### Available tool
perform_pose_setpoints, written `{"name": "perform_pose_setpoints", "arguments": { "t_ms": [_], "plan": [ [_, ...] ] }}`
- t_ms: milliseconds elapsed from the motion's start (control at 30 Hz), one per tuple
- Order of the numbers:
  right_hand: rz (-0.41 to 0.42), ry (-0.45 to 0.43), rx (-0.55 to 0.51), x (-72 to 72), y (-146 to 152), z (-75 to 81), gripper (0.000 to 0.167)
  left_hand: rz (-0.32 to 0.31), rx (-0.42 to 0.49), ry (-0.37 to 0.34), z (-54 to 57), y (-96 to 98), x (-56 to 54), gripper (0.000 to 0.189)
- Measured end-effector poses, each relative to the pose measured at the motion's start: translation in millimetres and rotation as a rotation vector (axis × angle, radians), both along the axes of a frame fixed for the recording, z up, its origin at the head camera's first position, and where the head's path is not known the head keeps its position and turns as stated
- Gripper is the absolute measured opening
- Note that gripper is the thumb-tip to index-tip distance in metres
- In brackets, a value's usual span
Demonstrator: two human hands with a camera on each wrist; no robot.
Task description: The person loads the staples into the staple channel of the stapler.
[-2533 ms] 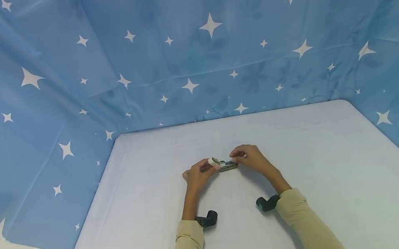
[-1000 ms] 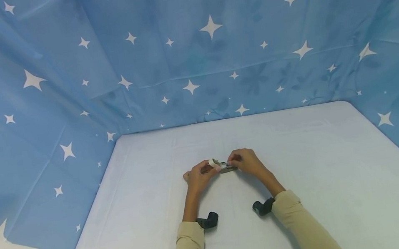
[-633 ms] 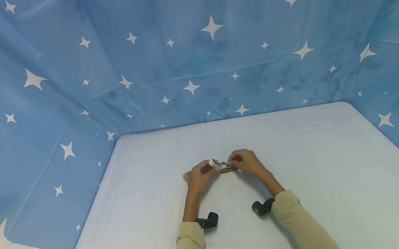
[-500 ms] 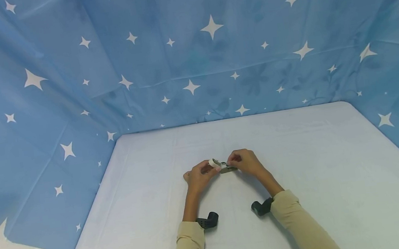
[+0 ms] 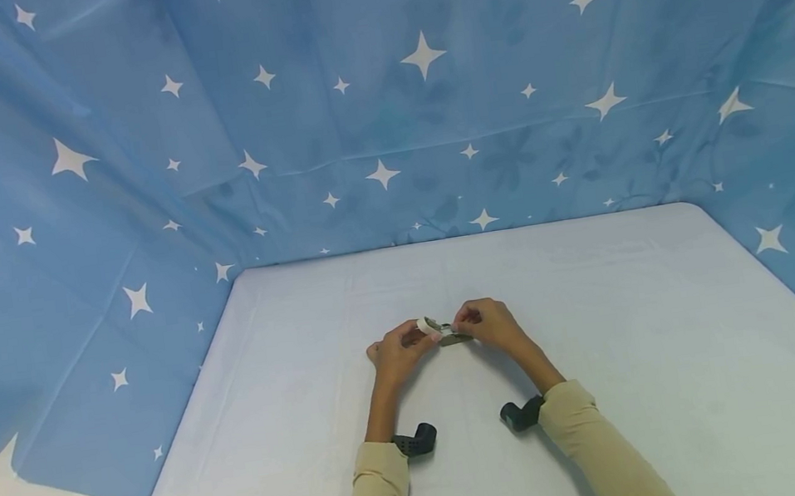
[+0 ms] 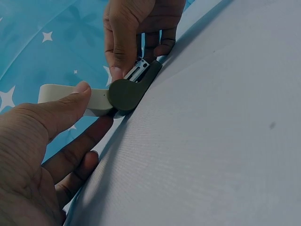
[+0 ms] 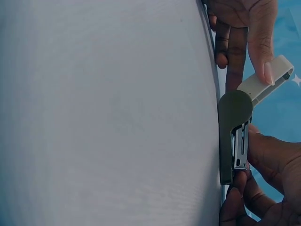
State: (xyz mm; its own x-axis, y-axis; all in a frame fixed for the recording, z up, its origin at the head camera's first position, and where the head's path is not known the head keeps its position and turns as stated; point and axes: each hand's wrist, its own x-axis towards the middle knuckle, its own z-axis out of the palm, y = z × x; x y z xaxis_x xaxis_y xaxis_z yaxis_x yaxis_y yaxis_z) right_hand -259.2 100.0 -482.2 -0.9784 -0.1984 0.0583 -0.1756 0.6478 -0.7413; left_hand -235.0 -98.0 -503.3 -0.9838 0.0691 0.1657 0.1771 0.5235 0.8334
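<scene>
A small stapler (image 7: 235, 110) with a dark green base stands on the table with its off-white top cover (image 7: 265, 82) swung up, baring the metal staple magazine (image 7: 241, 146). My left hand (image 5: 396, 354) grips the cover near the hinge, thumb on one side and fingers beneath, as the left wrist view (image 6: 66, 113) shows. At the magazine's free end, my right hand (image 5: 494, 324) has its thumb and fingertips pinched around the metal part. Its fingers partly hide that end in the head view. Whether loose staples lie inside the magazine cannot be made out.
The white-covered table (image 5: 612, 387) spreads around both hands. Behind and beside it hangs a blue curtain (image 5: 321, 124) with white stars. A dark wrist camera (image 5: 417, 440) is strapped on the left forearm and another camera (image 5: 521, 414) on the right.
Since the oldest frame my right hand has shifted slightly left along the stapler, its fingertips now further in over the magazine. The left hand and the raised cover have stayed in place.
</scene>
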Motion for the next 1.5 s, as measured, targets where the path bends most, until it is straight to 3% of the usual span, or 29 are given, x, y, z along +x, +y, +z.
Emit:
{"name": "perform_pose_setpoints", "arguments": {
  "t_ms": [833,1167,1267,1500],
  "plan": [
    [0.044,-0.035,-0.089,-2.4,9,-2.0,0.007,0.019,-0.009,0.004,1.2,-0.5,0.3,0.030],
    [0.132,-0.054,-0.070,-5.7,19,-6.5,0.022,0.045,-0.003,-0.008,3.6,0.2,0.3,0.031],
    [0.145,-0.030,-0.040,-6.5,21,-7.5,0.024,0.068,-0.014,-0.007,3.2,1.5,-0.4,0.031],
    [0.091,0.034,-0.011,-4.8,19,-10.6,0.022,0.103,-0.032,0.021,-0.7,6.7,-1.5,0.032]
  ]
}}
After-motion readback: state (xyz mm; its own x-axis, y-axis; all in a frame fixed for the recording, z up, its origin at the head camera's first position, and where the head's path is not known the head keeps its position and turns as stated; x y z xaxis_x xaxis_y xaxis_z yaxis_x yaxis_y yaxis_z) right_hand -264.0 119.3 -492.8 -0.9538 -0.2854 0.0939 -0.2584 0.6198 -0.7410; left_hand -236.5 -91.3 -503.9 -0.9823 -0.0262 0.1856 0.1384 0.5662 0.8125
